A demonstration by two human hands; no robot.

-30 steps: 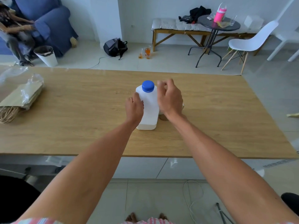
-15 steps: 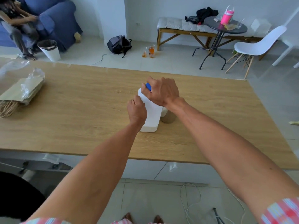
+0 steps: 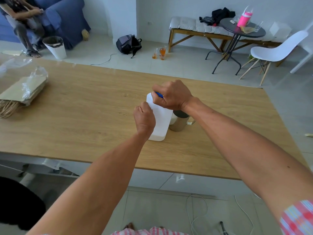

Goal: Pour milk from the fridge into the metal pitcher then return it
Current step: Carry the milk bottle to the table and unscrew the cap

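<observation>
- Milk bottle [image 3: 159,119] upright mid-table [image 3: 84,106]; metal pitcher [image 3: 179,122] touching or just beside its right side, partly hidden.
- Step in hand looks like uncapping: twist blue cap [image 3: 159,94] while body is braced, keep bottle vertical, don't knock the pitcher.
- Left hand [image 3: 144,118] wrapped on bottle's left side, fingers curled tight, forearm straight in.
- Right hand [image 3: 172,95] clenched over the cap from above, wrist bent, forearm crossing over the pitcher.

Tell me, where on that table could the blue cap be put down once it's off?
Bare wood lies left of the milk bottle, up to the paper bags, and right of the metal pitcher toward the table edge. It is crowded only where bottle and pitcher meet.
</observation>
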